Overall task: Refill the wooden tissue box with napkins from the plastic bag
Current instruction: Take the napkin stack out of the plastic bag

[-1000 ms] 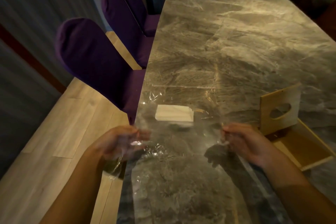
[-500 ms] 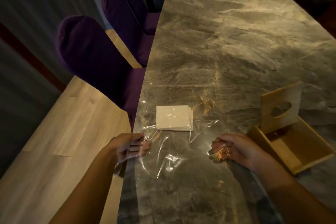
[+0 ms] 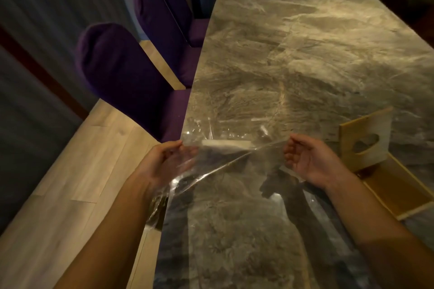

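Observation:
A clear plastic bag (image 3: 225,166) is stretched between my hands above the near end of the table. My left hand (image 3: 164,162) grips its left edge, palm up. My right hand (image 3: 307,159) holds its right edge with curled fingers. Inside the bag, a flat white stack of napkins (image 3: 226,143) shows edge-on through the film. The wooden tissue box (image 3: 399,192) lies open at the right, its lid (image 3: 365,141) with an oval slot standing upright at the far end.
The grey marble table (image 3: 305,54) stretches far ahead. Three purple chairs (image 3: 126,73) line its left side over a pale wood floor (image 3: 70,183). The table's left edge runs just beside my left hand.
Both hands have turned palm up and lifted the bag. The napkin stack, seen flat from above before, now appears edge-on, closer to my hands.

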A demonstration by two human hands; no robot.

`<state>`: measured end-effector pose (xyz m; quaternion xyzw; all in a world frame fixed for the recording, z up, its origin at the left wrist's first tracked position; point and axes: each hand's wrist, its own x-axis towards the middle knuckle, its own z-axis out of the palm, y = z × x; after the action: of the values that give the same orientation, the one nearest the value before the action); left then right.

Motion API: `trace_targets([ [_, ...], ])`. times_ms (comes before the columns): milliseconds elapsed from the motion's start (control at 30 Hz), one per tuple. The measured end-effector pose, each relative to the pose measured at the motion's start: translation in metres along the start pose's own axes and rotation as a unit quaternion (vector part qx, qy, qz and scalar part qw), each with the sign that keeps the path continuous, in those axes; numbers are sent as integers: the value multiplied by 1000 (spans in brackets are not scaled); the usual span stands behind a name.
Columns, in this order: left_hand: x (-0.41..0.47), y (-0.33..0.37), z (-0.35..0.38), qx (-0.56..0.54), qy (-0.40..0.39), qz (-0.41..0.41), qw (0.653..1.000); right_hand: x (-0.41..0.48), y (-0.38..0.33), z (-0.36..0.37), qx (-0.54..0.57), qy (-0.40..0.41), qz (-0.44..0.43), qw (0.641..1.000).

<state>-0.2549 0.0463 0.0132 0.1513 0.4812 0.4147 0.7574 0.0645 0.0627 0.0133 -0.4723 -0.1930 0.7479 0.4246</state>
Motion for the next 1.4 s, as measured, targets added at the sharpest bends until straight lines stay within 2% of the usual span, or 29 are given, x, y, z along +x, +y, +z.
trace_targets([
  [100, -5, -7, -3, -1, -78, 10, 997, -1, -1, -3, 2, -18, -18, 1000],
  [333, -6, -24, -18, 25, -89, 26, 995, -15, 14, -19, -14, -53, -54, 997],
  [467, -7, -31, -29, 36, -113, -35, 992, -21, 20, -27, -26, -63, -24, 997],
  [533, -9, -36, -32, 68, -77, -74, 992, -20, 27, -35, -61, -39, -25, 997],
  [667, -11, -40, -33, 197, 17, -113, 974, -22, 37, -44, -224, 32, 3, 974],
  [767, -11, -38, -22, 295, 68, -110, 947, -23, 39, -47, -284, 59, 48, 956],
  [833, -9, -37, -10, 377, 126, -102, 912, -25, 40, -45, -331, 71, 69, 939],
  [900, -6, -40, 4, 476, 179, -99, 855, -25, 41, -41, -394, 89, 96, 910],
  [933, -3, -42, 8, 554, 207, -79, 803, -24, 42, -39, -421, 101, 109, 895],
  [1000, -4, -49, 15, 692, 263, 7, 672, -23, 43, -34, -481, 127, 104, 861],
  [1033, -6, -54, 19, 717, 278, 56, 637, -23, 43, -33, -538, 133, 82, 828],
  [1133, -11, -74, 35, 722, 270, 157, 618, -28, 40, -24, -740, 158, -37, 653],
  [1167, -9, -82, 38, 726, 260, 171, 613, -30, 39, -19, -761, 163, -73, 624],
  [1300, -2, -110, 52, 756, 220, 159, 595, -24, 40, -4, -773, 114, -201, 591],
  [1400, -2, -123, 61, 763, 188, 139, 602, -9, 47, -5, -772, 50, -265, 576],
])
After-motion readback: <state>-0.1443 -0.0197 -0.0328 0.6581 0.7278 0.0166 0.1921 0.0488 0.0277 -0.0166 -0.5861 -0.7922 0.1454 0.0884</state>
